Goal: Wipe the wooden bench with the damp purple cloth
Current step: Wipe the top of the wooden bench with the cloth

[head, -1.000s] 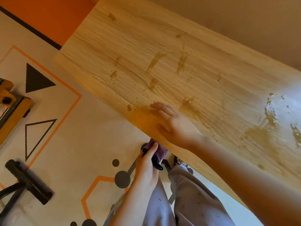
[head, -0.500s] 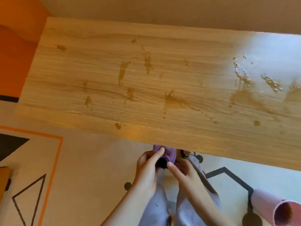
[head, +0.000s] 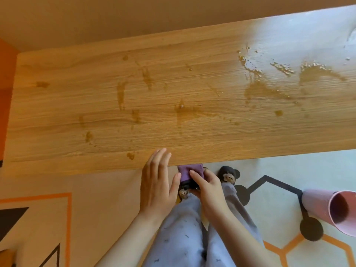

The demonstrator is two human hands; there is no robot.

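Below bench edge, one purple cloth, two hands

This looks like a room in a home. The floor is covered by a pale play mat printed with orange and black hexagons, triangles and dots, and the person stands on it in soft patterned trousers and animal-face slippers. A stained wood-grain surface runs along a plain beige wall, and a pink cup lies on the mat.
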